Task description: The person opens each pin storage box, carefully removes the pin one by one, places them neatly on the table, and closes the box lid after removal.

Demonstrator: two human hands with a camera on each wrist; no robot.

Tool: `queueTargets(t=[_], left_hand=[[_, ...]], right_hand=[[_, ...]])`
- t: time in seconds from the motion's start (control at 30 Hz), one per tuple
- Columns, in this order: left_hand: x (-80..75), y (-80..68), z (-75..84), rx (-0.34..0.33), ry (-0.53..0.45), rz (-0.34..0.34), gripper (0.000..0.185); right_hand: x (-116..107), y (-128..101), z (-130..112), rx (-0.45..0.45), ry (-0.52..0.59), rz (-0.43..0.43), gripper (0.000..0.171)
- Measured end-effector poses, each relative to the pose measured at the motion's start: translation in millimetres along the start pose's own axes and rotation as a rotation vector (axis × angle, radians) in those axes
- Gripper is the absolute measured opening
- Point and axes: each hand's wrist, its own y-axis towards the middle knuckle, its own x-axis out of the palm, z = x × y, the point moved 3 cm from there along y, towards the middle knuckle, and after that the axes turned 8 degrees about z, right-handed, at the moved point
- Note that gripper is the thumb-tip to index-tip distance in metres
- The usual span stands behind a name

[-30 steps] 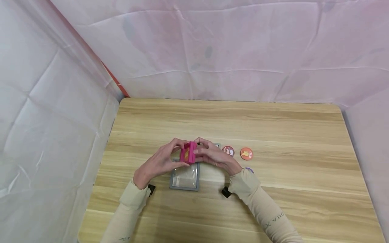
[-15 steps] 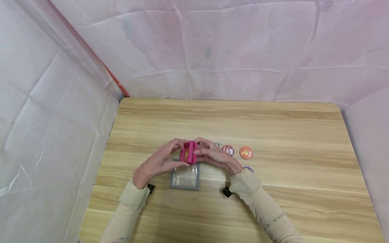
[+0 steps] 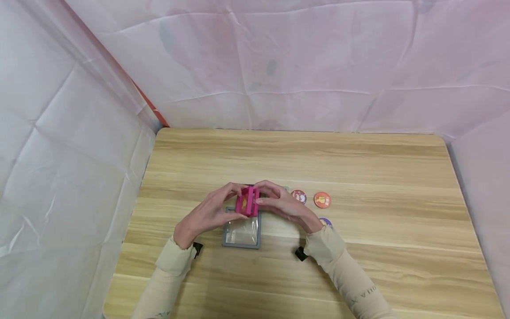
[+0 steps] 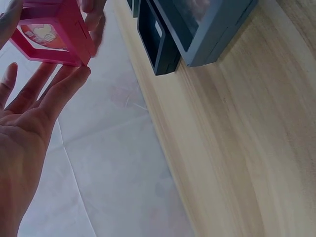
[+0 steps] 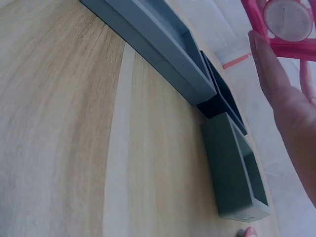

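Both hands are meeting above the middle of the light wooden table [image 3: 358, 164]. The left hand [image 3: 209, 212] and the right hand [image 3: 283, 204] are pinching a small pink square plastic frame [image 3: 248, 200] between fingertips, holding it up off the table surface. In the left wrist view the pink frame [image 4: 49, 32] is showing an orange picture inside, with the left fingers [image 4: 59, 86] lying fairly straight beneath its lower edge and touching it. In the right wrist view a round white disc is sitting inside the pink frame [image 5: 286, 24], and a right fingertip [image 5: 264, 52] is pressing on the frame's edge.

Directly under the hands a grey square frame with a clear film pane [image 3: 243, 234] is lying flat. Darker frames [image 5: 232, 168] are lying just beyond it.

To the right, a red-and-white round badge [image 3: 298, 196], an orange round badge [image 3: 322, 200] and a purple round badge [image 3: 326, 222], partly hidden by the right wrist, are lying apart from the frames. White crumpled sheeting [image 3: 79, 133] is hanging round the table.
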Motion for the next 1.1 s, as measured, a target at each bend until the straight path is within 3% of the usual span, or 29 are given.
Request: queueTargets(t=[0.17,0.4,0.77,1.1], left_hand=[[0.6,-1.4,-2.3,-0.012,0.001,0.002,0.062],[2.4,-2.1,-3.8,-0.001,0.01,0.012,0.062],[4.4,-4.6,-5.4,-0.02,-0.016,0.014,0.064],[7.1,-7.1,-9.9,-0.025,-0.032,0.017,0.067]], right_hand=[[-2,-7,-3,-0.052,-0.134,0.079,0.043],[-3,-15,-5,-0.087,-0.198,0.148,0.042],[-2,-23,-4,-0.131,-0.196,0.179,0.044],[-2,-29,-4,-0.083,-0.357,0.196,0.043]])
